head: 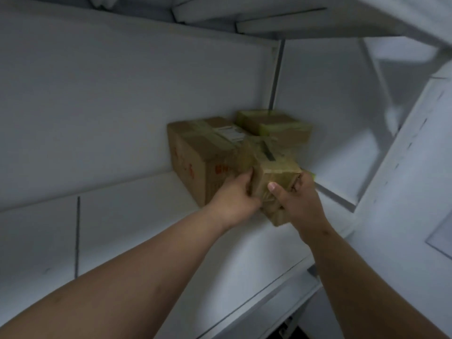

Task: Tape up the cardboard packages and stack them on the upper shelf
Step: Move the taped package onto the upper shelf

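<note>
Two bare forearms are seen reaching up from the lower edge onto a white shelf (pixel 151 228), where a small taped box (pixel 274 182) is gripped between both hands. The left hand (pixel 234 196) is curled round the box's left side, its fingertips pressed against the near left corner. The right hand (pixel 298 199) is wrapped round the right end, with the thumb laid flat across the front face and the fingers hooked behind the right edge. The box is held tilted, its near end low over the shelf; whether it touches the board cannot be told. Just behind and to the left, a large box (pixel 195 155) with a white label and red print is seen standing on the shelf, touching or nearly touching the held one. Farther back, in the corner, a flat box (pixel 276 126) edged with yellow-green tape is seen resting on top of the large one.
</note>
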{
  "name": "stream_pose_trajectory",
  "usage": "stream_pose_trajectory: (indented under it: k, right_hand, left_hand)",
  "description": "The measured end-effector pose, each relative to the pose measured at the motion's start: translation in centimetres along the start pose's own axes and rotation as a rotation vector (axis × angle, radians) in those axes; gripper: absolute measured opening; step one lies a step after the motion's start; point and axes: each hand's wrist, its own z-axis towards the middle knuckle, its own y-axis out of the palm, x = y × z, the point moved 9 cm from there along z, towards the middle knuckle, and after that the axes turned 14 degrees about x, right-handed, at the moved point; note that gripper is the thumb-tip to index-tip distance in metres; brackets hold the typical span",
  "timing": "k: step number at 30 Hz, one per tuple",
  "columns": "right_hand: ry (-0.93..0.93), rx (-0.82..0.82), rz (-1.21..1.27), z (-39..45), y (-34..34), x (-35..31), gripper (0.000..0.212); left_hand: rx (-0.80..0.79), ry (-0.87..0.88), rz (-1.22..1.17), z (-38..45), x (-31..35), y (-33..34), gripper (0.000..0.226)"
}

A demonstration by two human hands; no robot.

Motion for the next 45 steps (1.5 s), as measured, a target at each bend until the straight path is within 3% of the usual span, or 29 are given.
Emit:
stream_pose_trajectory:
  k: [3,7,10,14,16,18,24,28,31,34,40,43,45]
  right_hand:
    - [0.007,-0.05,-0.077,4.5,-1.2,1.7,0.049]
    - [0.008,-0.131,-0.145,8.5,-1.4,4.2,0.053]
    - [0.072,-0.132,-0.17,9.3,-1.6,5.0,0.06]
    - [-0.013,0.076,-0.257,8.5,-2.9,2.5,0.089]
    - [-0.178,0.251,-0.339,6.5,-3.6,-0.9,0.081]
    - [-0.389,0.309,-0.333,3.4,-2.3,-4.7,0.068]
    - [-0.591,-0.135,-0.182,-9.7,11.0,-9.7,0.043]
    - [-0.545,-0.458,-0.103,-22.4,21.1,-10.4,0.031]
    - [-0.513,-0.698,-0.089,-31.7,27.6,-11.7,0.033]
    - [-0.519,-0.843,-0.1,-39.4,32.3,-13.6,0.034]
    - [-0.549,-0.97,-0.252,-47.7,41.6,-17.7,0.048]
    - [-0.639,-0.836,-0.3,-48.4,45.8,-19.6,0.054]
    - [-0.615,-0.786,-0.373,-48.1,48.9,-19.2,0.079]
  left_hand:
    - [-0.043,-0.096,-0.041,3.1,1.0,3.9,0.061]
    - [-0.079,-0.249,-0.226,5.2,1.0,7.4,0.065]
    - [-0.082,-0.29,-0.233,5.4,0.3,8.0,0.066]
    - [-0.024,-0.263,-0.199,4.5,-0.5,5.9,0.065]
    - [0.016,-0.24,-0.15,3.5,-1.0,3.9,0.061]
    - [0.07,-0.248,-0.102,2.1,-2.0,1.1,0.056]
    - [0.276,-0.33,0.005,-7.2,-8.1,-12.5,0.053]
    - [0.443,-0.424,0.109,-16.8,-14.1,-24.9,0.046]
    - [0.573,-0.488,0.177,-24.3,-17.3,-33.2,0.041]
    - [0.661,-0.568,0.21,-30.9,-19.3,-39.6,0.038]
    - [0.792,-0.694,0.218,-39.6,-22.4,-49.0,0.037]
    - [0.846,-0.734,0.204,-42.1,-24.3,-52.1,0.037]
    - [0.861,-0.754,0.219,-43.0,-25.4,-53.7,0.036]
